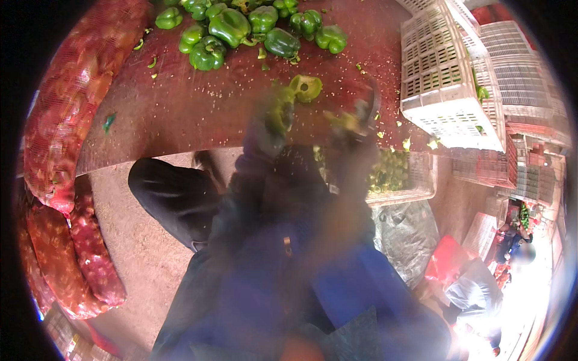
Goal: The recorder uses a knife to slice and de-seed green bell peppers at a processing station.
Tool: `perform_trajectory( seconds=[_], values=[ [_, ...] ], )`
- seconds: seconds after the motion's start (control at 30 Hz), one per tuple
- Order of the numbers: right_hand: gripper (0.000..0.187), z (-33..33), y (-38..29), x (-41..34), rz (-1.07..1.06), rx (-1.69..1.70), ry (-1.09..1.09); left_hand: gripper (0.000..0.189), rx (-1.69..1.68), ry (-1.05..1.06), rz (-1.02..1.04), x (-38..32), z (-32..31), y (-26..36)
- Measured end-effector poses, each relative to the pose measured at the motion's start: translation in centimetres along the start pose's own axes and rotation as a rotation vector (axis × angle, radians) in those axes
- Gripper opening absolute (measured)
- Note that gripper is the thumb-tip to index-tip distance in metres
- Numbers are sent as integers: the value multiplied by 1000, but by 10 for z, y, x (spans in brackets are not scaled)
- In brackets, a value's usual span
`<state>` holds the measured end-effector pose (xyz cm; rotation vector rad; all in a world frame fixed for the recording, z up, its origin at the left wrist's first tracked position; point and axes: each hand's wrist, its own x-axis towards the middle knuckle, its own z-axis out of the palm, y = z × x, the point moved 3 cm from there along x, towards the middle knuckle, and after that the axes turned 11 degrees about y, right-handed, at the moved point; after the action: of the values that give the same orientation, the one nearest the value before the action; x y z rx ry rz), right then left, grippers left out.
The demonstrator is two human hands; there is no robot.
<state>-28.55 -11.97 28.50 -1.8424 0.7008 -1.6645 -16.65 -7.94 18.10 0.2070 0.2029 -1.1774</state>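
Much of the middle of the view is blurred. My left hand is at the table's near edge, closed around a cut green bell pepper. Against that pepper lies another opened pepper piece, its pale hollow inside facing up. To the right, my right hand grips what looks like a knife with a curved dark blade. A yellow-green pepper scrap, perhaps a core, shows at its fingers. Several whole green bell peppers are heaped farther back on the reddish table.
Red mesh sacks lie along the left, on the table and below. White plastic crates stack up at right. A crate of pepper scraps sits under the table edge, near a grey plastic sheet. Another person is far right.
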Motion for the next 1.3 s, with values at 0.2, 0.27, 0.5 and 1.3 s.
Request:
perform_trajectory(
  seconds=[0.2,0.27,0.5,1.3],
  values=[
    [44,-152,116,-21,-38,-1160,-223,57,118,151,216,22,-7,55],
    [49,-158,105,-14,322,-1171,-65,53,163,213,221,22,-17,56],
    [30,-1,134,5,-534,-533,-189,37,125,292,150,13,-34,10],
    [31,25,117,-69,817,550,-343,54,180,-60,-74,-4,8,-4]
  ],
)
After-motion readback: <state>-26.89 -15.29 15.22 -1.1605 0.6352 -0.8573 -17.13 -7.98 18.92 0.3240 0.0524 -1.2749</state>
